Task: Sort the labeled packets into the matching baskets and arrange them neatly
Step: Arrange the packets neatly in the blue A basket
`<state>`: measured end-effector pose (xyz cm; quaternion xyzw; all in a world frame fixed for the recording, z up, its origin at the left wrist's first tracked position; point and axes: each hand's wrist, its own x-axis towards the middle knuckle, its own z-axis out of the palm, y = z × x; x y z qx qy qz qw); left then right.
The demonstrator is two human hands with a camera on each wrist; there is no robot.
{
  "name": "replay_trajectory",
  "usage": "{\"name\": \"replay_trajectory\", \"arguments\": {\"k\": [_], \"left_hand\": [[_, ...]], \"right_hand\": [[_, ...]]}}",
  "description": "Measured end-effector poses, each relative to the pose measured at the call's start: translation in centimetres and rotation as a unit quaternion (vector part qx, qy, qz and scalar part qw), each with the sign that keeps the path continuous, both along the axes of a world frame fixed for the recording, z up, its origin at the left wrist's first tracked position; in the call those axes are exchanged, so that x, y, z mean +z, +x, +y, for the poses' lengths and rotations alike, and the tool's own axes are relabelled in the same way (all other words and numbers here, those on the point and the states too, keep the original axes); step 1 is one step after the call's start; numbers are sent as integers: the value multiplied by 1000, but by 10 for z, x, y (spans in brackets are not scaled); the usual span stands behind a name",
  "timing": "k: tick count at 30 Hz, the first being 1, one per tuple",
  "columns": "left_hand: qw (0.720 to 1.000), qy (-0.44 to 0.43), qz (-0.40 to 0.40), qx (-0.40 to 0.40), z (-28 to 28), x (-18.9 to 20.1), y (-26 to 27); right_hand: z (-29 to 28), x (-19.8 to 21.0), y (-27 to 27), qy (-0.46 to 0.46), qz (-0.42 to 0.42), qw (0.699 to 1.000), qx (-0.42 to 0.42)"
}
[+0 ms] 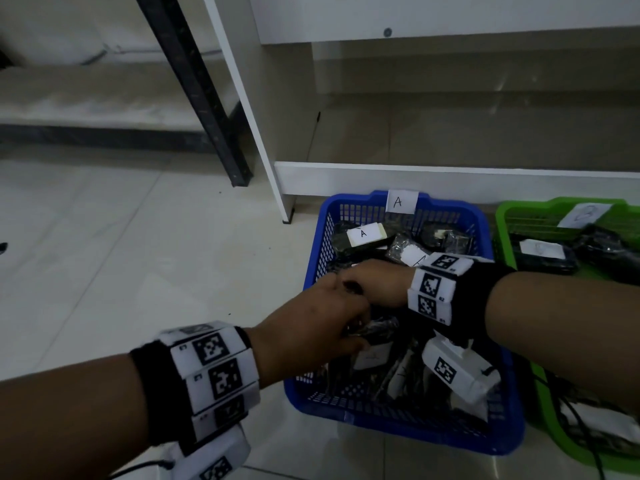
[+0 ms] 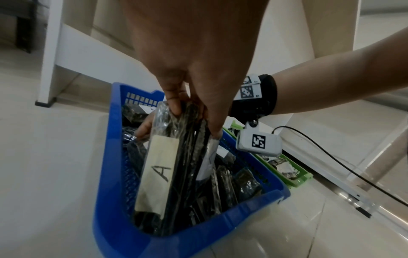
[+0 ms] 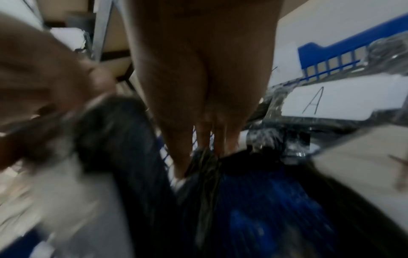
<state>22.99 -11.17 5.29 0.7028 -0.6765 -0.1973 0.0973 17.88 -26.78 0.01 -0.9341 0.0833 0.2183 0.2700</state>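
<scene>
The blue basket (image 1: pixel 313 268), tagged with a paper "A" label (image 1: pixel 401 201) on its far rim, sits on the floor (image 1: pixel 138 258) against the foot of a white shelf unit (image 1: pixel 450 178), with a green basket (image 1: pixel 505 216) just beside it on the right. Both hands are down inside the blue basket. The left hand (image 2: pixel 194 97) has its fingers and thumb curled round the top edge of a bundle of packets (image 2: pixel 176 165), several dark plastic-wrapped packets held together on edge; the outermost one shows a pale label with a handwritten "A" (image 2: pixel 158 172). The bundle's long axis runs from the hand down into the basket's near end, label face turned toward the basket's left wall, so the packets stand upright rather than lying flat. The right hand (image 1: pixel 377 282) reaches in from the right, just beyond the left hand, and in its own blurred wrist view the fingers (image 3: pixel 207 139) seem to pinch the top of a dark packet (image 3: pixel 205 167); how firm that hold is I cannot tell. More loose packets (image 1: pixel 367 235) lie flat and at odd angles toward the basket's far end. I judge the step in hand to be the tidying: the coming move likely turns on keeping the bundle vertical and pressed against the left wall while the right hand, the nearer one to the loose packets, feeds the next one in parallel to it.
</scene>
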Motion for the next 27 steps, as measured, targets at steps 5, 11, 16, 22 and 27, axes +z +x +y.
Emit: {"name": "replay_trajectory", "arguments": {"k": [5,11,16,22,27], "left_hand": [[1000,13,20,-1,-3,0,9],[998,36,55,19,-5,3,28],[993,64,92,33,-9,-2,44],[981,149,120,23,-14,-6,56],[984,175,35,-21,-17,-7,66]], "right_hand": [[7,-15,-3,7,-57,997,-53],[5,-18,-5,5,-50,988,-143],[-13,19,-4,139,29,976,-168],[-20,33,-23,185,110,975,-55],[-31,31,-35,203,85,965,-141]]}}
